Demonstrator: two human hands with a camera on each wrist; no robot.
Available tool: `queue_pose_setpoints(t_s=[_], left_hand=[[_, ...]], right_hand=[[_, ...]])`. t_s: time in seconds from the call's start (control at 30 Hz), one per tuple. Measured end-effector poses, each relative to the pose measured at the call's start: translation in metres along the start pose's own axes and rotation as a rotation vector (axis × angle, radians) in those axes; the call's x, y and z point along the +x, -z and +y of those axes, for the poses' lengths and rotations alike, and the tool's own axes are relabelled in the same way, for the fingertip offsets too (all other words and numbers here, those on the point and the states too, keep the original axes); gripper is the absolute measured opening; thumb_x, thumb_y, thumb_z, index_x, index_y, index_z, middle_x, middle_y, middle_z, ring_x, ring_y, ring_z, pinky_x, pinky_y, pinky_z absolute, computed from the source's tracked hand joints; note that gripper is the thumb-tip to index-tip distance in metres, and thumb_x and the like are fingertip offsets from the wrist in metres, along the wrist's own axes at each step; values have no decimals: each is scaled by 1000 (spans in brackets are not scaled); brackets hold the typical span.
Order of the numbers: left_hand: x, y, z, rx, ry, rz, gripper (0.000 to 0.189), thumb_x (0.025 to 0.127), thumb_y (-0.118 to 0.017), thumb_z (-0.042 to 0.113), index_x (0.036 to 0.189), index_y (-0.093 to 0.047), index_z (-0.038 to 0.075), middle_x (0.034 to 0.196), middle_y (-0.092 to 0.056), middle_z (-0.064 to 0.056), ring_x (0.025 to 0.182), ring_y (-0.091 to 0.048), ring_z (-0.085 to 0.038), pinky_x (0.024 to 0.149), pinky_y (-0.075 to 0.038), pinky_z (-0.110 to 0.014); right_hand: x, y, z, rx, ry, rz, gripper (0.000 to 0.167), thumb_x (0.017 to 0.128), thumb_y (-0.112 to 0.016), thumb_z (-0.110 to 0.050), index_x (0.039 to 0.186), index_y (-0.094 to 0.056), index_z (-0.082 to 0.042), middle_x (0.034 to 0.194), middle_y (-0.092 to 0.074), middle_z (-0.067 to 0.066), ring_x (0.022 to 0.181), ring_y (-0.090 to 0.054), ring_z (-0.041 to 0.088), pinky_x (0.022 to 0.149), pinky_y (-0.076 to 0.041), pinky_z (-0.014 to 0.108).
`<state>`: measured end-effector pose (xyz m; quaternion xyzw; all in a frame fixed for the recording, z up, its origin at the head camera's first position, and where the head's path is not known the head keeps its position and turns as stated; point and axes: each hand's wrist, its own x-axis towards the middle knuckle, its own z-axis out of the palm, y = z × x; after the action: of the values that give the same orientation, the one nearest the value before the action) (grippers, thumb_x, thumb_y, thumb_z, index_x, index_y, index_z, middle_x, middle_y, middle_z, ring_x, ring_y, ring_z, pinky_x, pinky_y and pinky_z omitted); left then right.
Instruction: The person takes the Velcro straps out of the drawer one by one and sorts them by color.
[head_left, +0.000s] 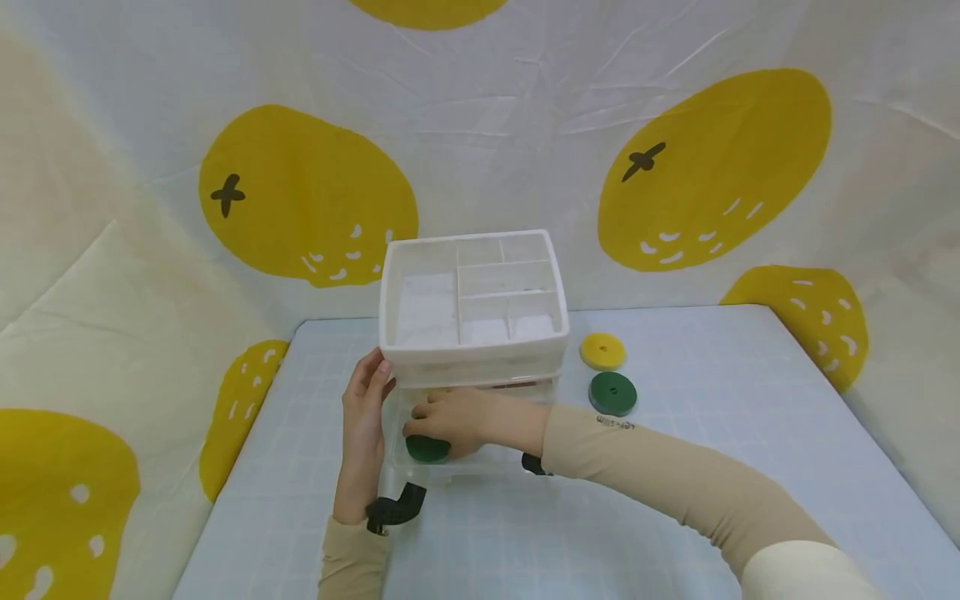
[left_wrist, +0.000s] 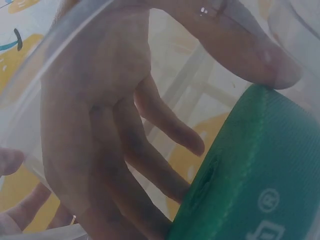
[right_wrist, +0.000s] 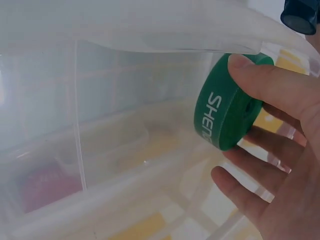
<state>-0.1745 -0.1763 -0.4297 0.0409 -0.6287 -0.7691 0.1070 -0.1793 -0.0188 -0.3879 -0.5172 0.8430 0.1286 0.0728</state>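
A white organizer box (head_left: 480, 360) with a divided top tray stands at the back of the table, its clear plastic drawer (head_left: 491, 467) pulled out toward me. Over the drawer's left part, my right hand (head_left: 459, 415) holds a green roll of tape (head_left: 427, 449). White lettering shows on the roll (right_wrist: 220, 107) in the right wrist view, where thumb and fingers pinch it across its flat sides. My left hand (head_left: 365, 410) rests against the organizer's lower left corner, fingers fairly straight. Through the clear plastic, the left wrist view shows the same green roll (left_wrist: 255, 175) under the right thumb.
Right of the organizer, a yellow roll (head_left: 603, 352) lies behind another green roll (head_left: 612, 393). Something pinkish red (right_wrist: 50, 186) sits in the drawer's far corner in the right wrist view. Behind the table (head_left: 750, 467) hangs a cloth (head_left: 510, 125) with yellow fruit prints.
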Motion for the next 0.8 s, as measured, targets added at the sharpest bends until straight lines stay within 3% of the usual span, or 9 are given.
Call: queue_pose_setpoints(t_s=[0.27, 0.47, 0.8], left_hand=[[0, 0, 0, 16, 18, -10, 41, 96, -57, 31, 133, -52, 11, 126, -56, 6, 119, -49, -12, 103, -36, -35], [0, 0, -1, 24, 14, -3, 42, 97, -57, 31, 133, -52, 10, 125, -57, 7, 118, -49, -11, 103, -37, -35], [0, 0, -1, 24, -3, 10, 39, 96, -58, 30, 130, -54, 10, 123, -58, 7, 117, -50, -11, 102, -38, -34]], right_hand=[[-3, 2, 1, -8, 31, 0, 63, 82, -76, -34, 138, -48, -31, 123, -58, -6, 107, -54, 13, 90, -47, 24], [-13, 4, 7, 95, 12, 1, 62, 82, -75, -33, 138, -49, -28, 121, -58, -4, 108, -55, 13, 90, -49, 25], [-45, 11, 17, 162, -25, 116, 62, 81, -76, -39, 135, -51, -24, 125, -58, -4, 108, -56, 15, 93, -48, 28]])
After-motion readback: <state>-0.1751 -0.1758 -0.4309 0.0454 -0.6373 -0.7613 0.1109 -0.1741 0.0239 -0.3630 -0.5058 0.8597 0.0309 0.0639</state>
